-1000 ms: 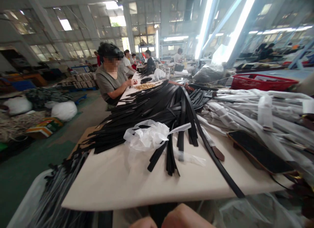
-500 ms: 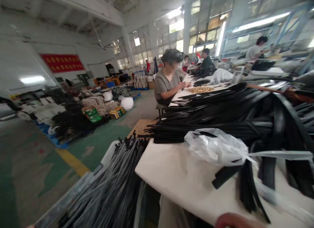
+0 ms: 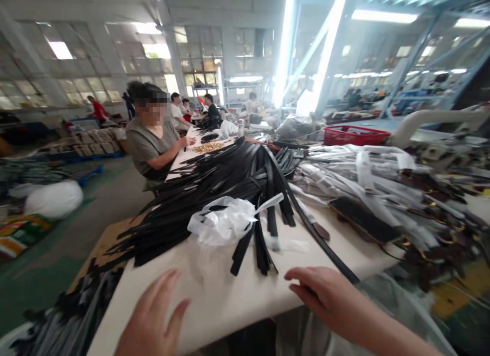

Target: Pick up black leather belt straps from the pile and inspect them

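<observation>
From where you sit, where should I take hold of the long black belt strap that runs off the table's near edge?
Judging by its pose, grip the long black belt strap near its loose lower end, coming from the right with the right hand. There it lies alone and flat on the white table, clear of the pile.

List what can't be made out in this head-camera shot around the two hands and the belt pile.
- Left hand: wrist cut off by the bottom edge.
- Right hand: whether its fingertips touch the long black strap is unclear.
- White plastic bag: contents hidden by crumpled film.
- Wrapped belts: right end lost in motion blur.
- Gold pieces by the co-worker: too small to identify.
</observation>
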Demonstrator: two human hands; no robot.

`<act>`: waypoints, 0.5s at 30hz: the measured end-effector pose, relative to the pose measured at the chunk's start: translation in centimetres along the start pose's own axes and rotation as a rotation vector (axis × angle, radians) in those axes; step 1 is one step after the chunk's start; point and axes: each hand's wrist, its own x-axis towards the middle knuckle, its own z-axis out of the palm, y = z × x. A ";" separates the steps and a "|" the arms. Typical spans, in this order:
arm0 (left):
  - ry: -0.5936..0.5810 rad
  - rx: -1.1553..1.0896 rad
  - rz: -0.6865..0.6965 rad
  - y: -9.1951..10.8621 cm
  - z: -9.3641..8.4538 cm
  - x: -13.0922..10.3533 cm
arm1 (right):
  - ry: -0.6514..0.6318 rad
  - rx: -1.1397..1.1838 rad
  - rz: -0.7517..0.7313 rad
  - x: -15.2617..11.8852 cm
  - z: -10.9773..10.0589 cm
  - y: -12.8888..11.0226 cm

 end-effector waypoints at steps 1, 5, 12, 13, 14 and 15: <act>-0.006 0.009 0.057 1.7 0.8 1.0 | 0.006 -0.026 -0.034 0.6 -0.1 -0.4; 0.059 0.016 -0.074 6.5 3.0 6.2 | 0.150 -0.125 -0.193 3.8 -0.7 -1.9; -0.235 0.027 0.122 7.9 6.6 15.5 | 0.249 -0.349 -0.073 11.5 -3.4 -1.3; -0.278 0.038 0.131 7.8 7.4 16.1 | 0.224 -0.348 -0.052 11.8 -3.8 -1.0; -0.306 0.043 0.135 7.7 8.1 16.5 | 0.216 -0.343 -0.049 11.7 -4.1 -0.7; -0.324 0.044 0.135 7.4 8.8 16.7 | 0.224 -0.337 -0.050 11.0 -4.6 -0.4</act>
